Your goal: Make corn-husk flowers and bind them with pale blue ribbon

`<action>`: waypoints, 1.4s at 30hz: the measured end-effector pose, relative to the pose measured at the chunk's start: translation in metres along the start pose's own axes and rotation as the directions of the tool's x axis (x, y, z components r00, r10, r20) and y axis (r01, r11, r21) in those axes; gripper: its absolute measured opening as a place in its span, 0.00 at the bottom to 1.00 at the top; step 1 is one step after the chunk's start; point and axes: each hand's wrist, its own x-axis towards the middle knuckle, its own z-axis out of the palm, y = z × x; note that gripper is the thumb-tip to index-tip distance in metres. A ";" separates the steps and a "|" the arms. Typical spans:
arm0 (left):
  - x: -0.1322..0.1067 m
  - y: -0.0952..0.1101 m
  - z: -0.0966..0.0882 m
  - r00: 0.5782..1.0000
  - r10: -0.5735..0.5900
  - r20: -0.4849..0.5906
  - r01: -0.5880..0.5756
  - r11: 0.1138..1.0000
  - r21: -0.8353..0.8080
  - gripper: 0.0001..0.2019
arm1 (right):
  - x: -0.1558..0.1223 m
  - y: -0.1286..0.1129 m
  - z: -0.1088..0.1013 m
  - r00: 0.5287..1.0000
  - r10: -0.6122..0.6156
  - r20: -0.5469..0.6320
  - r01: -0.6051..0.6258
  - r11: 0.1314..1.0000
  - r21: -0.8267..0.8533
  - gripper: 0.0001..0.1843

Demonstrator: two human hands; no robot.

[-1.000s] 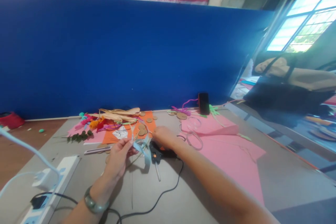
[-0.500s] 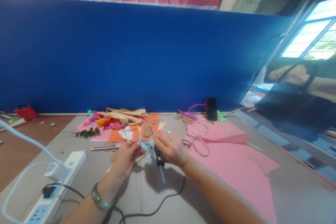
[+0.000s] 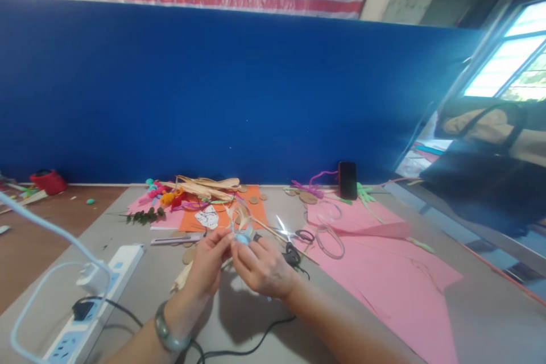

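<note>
My left hand [image 3: 210, 261] pinches the edge of a light blue strip of thin, ribbon-like material [image 3: 242, 238]. From the other side my right hand [image 3: 260, 264] has its fingers closed on the same strip, and the two hands nearly touch. Thin pale loops [image 3: 238, 216] rise just beyond the fingertips. Beyond the right hand lies a black corded glue gun [image 3: 292, 256], partly hidden by that hand. Scissors [image 3: 292, 233] with dark handles lie apart behind it. A thin wooden stick [image 3: 268, 228] slants past the right knuckles.
Pink paper [image 3: 384, 273] covers the right side. A power strip [image 3: 100, 296] stands at left; a black cable [image 3: 251, 347] crosses in front. Behind lie a cutter knife [image 3: 174, 240], orange paper [image 3: 187, 219], raffia strips [image 3: 209, 185] and a phone [image 3: 347, 180] against the blue panel [image 3: 213, 91].
My right hand has come left and nearer, away from the glue gun, and closed on the blue strip. The scissors' blades and the stick now show. My left hand still pinches the strip.
</note>
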 end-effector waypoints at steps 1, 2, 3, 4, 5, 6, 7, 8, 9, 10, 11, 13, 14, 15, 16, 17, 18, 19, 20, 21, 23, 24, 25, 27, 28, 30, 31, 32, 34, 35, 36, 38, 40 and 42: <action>0.000 0.000 -0.001 1.000 -0.008 0.009 0.008 1.000 -0.012 0.15 | 0.000 -0.001 0.000 1.000 0.000 -0.001 0.000 1.000 0.005 0.06; 0.001 -0.001 -0.001 1.000 -0.017 0.022 0.017 1.000 -0.024 0.14 | 0.000 -0.001 0.000 1.000 0.000 -0.004 0.000 1.000 0.010 0.05; 0.001 0.000 -0.001 0.999 -0.024 0.035 0.026 0.999 -0.035 0.14 | 0.000 -0.001 0.000 1.000 -0.002 -0.008 0.002 1.000 0.013 0.04; 0.000 0.000 -0.001 0.998 -0.033 0.048 0.035 0.999 -0.042 0.13 | -0.001 -0.002 0.000 1.000 -0.003 -0.011 0.004 1.000 0.015 0.04; -0.001 0.001 -0.001 0.997 -0.039 0.060 0.042 0.998 -0.047 0.12 | -0.001 -0.002 0.001 1.000 -0.006 -0.009 0.006 1.000 0.017 0.03; -0.002 0.002 -0.001 0.996 -0.047 0.074 0.051 0.997 -0.050 0.11 | -0.001 -0.001 0.001 1.000 -0.007 -0.003 0.007 1.000 0.019 0.03; -0.003 0.004 0.000 0.995 -0.055 0.086 0.059 0.997 -0.050 0.10 | -0.002 -0.001 0.001 1.000 -0.010 0.006 0.010 1.000 0.023 0.04; -0.004 0.005 0.001 0.993 -0.061 0.097 0.066 0.997 -0.051 0.10 | -0.002 -0.001 0.001 1.000 -0.012 0.017 0.012 1.000 0.027 0.05; -0.004 0.006 0.001 0.992 -0.066 0.104 0.071 0.996 -0.052 0.10 | -0.002 -0.001 0.001 1.000 -0.011 0.028 0.010 0.999 0.031 0.06; -0.005 0.007 0.002 0.992 -0.069 0.106 0.076 0.996 -0.056 0.10 | -0.001 -0.001 0.000 0.999 -0.006 0.039 0.005 0.999 0.034 0.06; -0.005 0.008 0.002 0.992 -0.073 0.106 0.079 0.995 -0.060 0.10 | -0.001 -0.002 0.000 0.999 0.001 0.046 -0.003 0.999 0.036 0.06; -0.005 0.007 0.003 0.992 -0.077 0.103 0.084 0.994 -0.071 0.10 | 0.001 -0.003 -0.002 0.998 0.021 0.057 -0.023 0.999 0.035 0.06; -0.005 0.007 0.003 0.992 -0.079 0.100 0.087 0.993 -0.076 0.11 | 0.002 -0.005 -0.002 0.998 0.030 0.062 -0.032 0.999 0.033 0.06; -0.005 0.006 0.002 0.992 -0.080 0.096 0.088 0.993 -0.078 0.11 | 0.003 -0.006 -0.003 0.997 0.036 0.068 -0.038 0.999 0.029 0.07; -0.005 0.005 0.002 0.992 -0.082 0.092 0.090 0.993 -0.079 0.11 | 0.003 -0.008 -0.003 0.996 0.041 0.075 -0.042 0.999 0.023 0.07; -0.004 0.004 0.001 0.992 -0.086 0.089 0.093 0.993 -0.078 0.11 | 0.003 -0.010 -0.004 0.995 0.045 0.084 -0.047 0.999 0.016 0.08; -0.004 0.003 0.001 0.992 -0.090 0.085 0.097 0.992 -0.075 0.11 | 0.004 -0.012 -0.003 0.994 0.052 0.093 -0.052 0.999 0.007 0.09; -0.004 0.003 0.000 0.992 -0.094 0.082 0.100 0.992 -0.072 0.11 | 0.003 -0.013 -0.003 0.993 0.060 0.100 -0.060 0.998 -0.001 0.09; -0.003 0.003 0.000 0.992 -0.097 0.080 0.102 0.992 -0.070 0.11 | 0.003 -0.015 -0.003 0.992 0.070 0.106 -0.070 0.998 -0.006 0.10; -0.003 0.003 -0.001 0.992 -0.097 0.079 0.103 0.992 -0.070 0.12 | 0.002 -0.016 -0.002 0.991 0.082 0.107 -0.082 0.997 -0.006 0.10; -0.003 0.004 0.000 0.992 -0.092 0.081 0.098 0.993 -0.071 0.13 | -0.001 -0.017 -0.001 0.990 0.099 0.103 -0.102 0.995 0.021 0.09; -0.004 0.005 0.000 0.992 -0.088 0.086 0.094 0.993 -0.071 0.13 | -0.002 -0.017 0.000 0.990 0.108 0.093 -0.114 0.992 0.056 0.09; -0.005 0.007 0.001 0.993 -0.081 0.091 0.088 0.994 -0.070 0.13 | -0.004 -0.016 0.000 0.989 0.126 0.078 -0.134 0.985 0.111 0.09; -0.006 0.010 0.003 0.992 -0.065 0.113 0.072 0.996 -0.059 0.12 | -0.007 -0.016 0.002 0.971 0.235 0.042 -0.237 0.930 0.280 0.09; -0.007 0.011 0.004 0.991 -0.052 0.125 0.059 0.997 -0.050 0.12 | -0.007 -0.015 0.002 0.943 0.330 0.043 -0.321 0.865 0.387 0.07; -0.007 0.011 0.004 0.989 -0.022 0.147 0.026 0.999 -0.027 0.12 | -0.008 -0.014 0.004 0.807 0.580 0.113 -0.526 0.617 0.585 0.03; -0.007 0.010 0.004 0.988 -0.011 0.153 0.013 1.000 -0.015 0.12 | -0.007 -0.013 0.006 0.696 0.694 0.184 -0.612 0.438 0.659 0.03; -0.006 0.010 0.004 0.988 -0.002 0.152 0.002 1.000 -0.004 0.12 | -0.006 -0.011 0.007 0.573 0.772 0.274 -0.664 0.242 0.707 0.05; -0.006 0.007 0.003 0.989 0.001 0.147 -0.003 1.000 0.013 0.11 | -0.003 -0.008 0.010 0.369 0.805 0.464 -0.665 -0.120 0.737 0.11; -0.005 0.005 0.003 0.989 -0.003 0.148 0.000 1.000 0.020 0.11 | -0.002 -0.006 0.011 0.319 0.773 0.548 -0.634 -0.256 0.730 0.13; -0.005 0.004 0.002 0.989 -0.006 0.150 0.002 1.000 0.026 0.11 | -0.001 -0.005 0.011 0.298 0.730 0.615 -0.600 -0.357 0.716 0.15; -0.005 0.001 0.001 0.988 -0.009 0.156 0.003 0.999 0.039 0.11 | 0.001 -0.004 0.012 0.295 0.661 0.690 -0.545 -0.477 0.689 0.14; -0.004 -0.002 0.000 0.985 -0.010 0.171 0.001 0.998 0.058 0.11 | 0.001 -0.004 0.012 0.300 0.635 0.712 -0.498 -0.533 0.684 0.12; -0.004 -0.004 -0.001 0.982 -0.010 0.190 -0.005 0.997 0.077 0.11 | 0.002 -0.004 0.011 0.310 0.638 0.705 -0.462 -0.547 0.698 0.11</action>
